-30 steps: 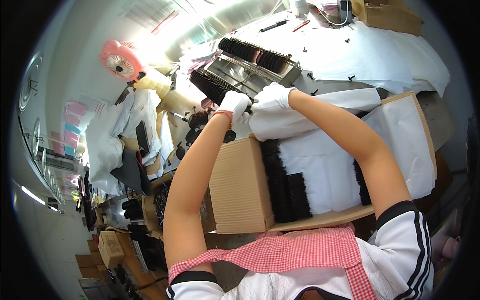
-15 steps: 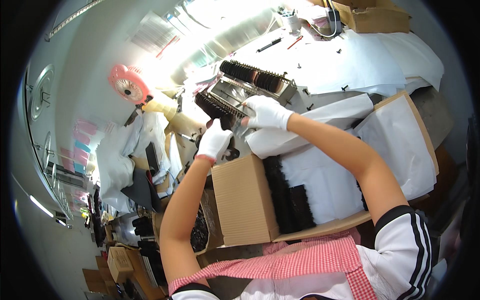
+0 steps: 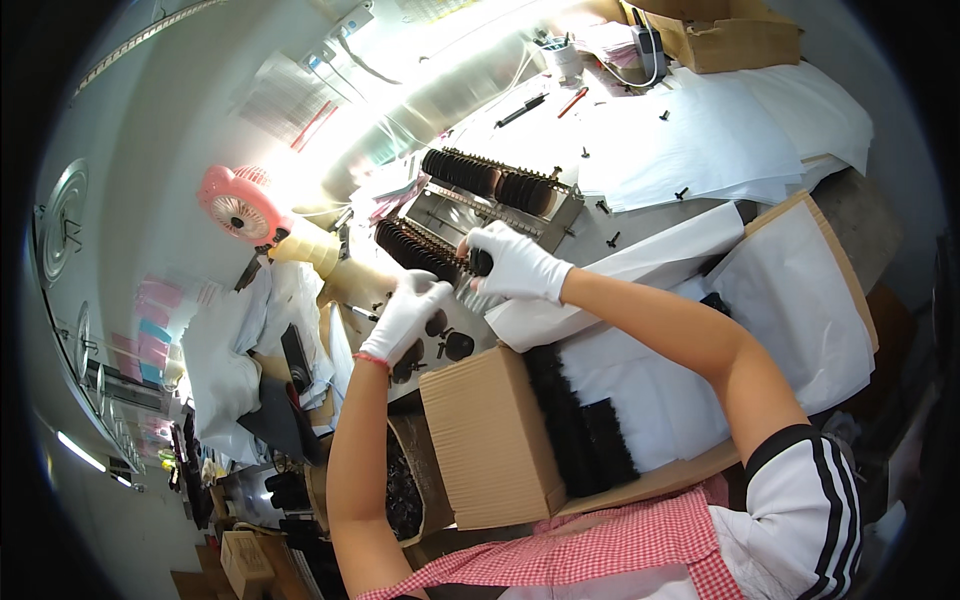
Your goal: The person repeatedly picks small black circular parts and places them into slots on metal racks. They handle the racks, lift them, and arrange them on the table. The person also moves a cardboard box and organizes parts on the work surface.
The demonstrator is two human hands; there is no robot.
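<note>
A small dark round piece is pinched in the fingers of my right hand, which wears a white glove. My gloved left hand is beside it, lower and to the left, fingers bent together; anything in its grip is too hidden to make out. Just beyond both hands is a metal rack with two rows of dark discs: a far row and a near row. Loose dark round pieces and small dark screws lie on the table close to my left hand.
Nearest me stands a cardboard box, with black bristly strips and white sheets to its right. A pink fan is at the left. Pens, scattered screws and white paper lie behind the rack.
My left hand has moved down and left, away from the near row of discs. My right hand has drawn back slightly toward me, and a dark round piece now shows in its fingers.
</note>
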